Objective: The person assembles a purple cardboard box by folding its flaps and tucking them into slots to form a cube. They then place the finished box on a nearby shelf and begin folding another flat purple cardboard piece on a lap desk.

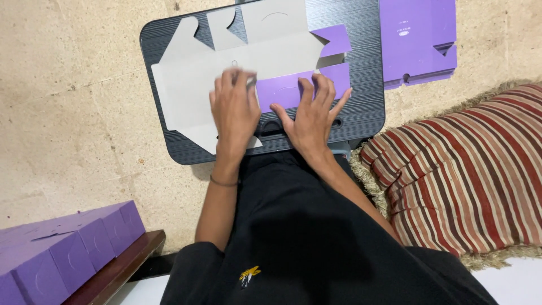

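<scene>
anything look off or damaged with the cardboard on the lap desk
Nothing stands out. The flat box blank lies unfolded on the black lap desk, no tears showing. The left hand presses its grey side, and the right hand holds down a folded-over purple flap.

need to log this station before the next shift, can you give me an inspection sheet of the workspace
surface: dark lap desk with a slot handle, on a beige stone floor.
job's things: flat die-cut carton blank, grey side up, one purple panel folded over.
clutter: flat purple blanks on the floor past the desk; folded purple boxes on a brown wooden board.
grippers: left hand pressed flat on the grey side; right hand spread on the purple panel; thin band on the left wrist.
cables: nothing seen.
surroundings: striped fringed cushion to the right; black clothing over the lap.
</scene>
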